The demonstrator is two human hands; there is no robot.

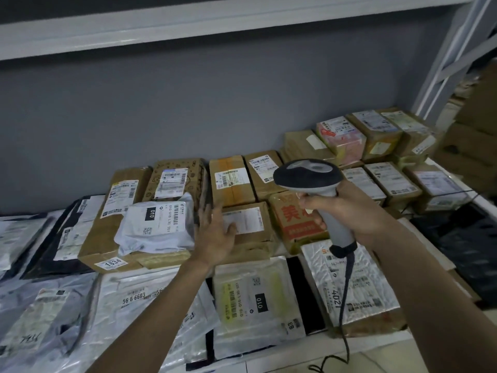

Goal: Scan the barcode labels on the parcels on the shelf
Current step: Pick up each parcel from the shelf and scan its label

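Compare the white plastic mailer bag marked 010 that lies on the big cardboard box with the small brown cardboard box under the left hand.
The white plastic mailer bag is soft and crumpled; the small brown cardboard box is stiff and square-edged. The bag rests on top of the large cardboard box marked 1834, untouched; the small box has the left hand resting open on it. Both carry a white shipping label facing up.

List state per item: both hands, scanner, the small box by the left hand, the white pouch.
left hand: open, fingers straight, resting on small cardboard box
right hand: grips scanner handle
barcode scanner: held upright, head tipped toward the parcels, cable hanging down
small cardboard box: closed, label facing up
white pouch: sealed, lying atop large carton
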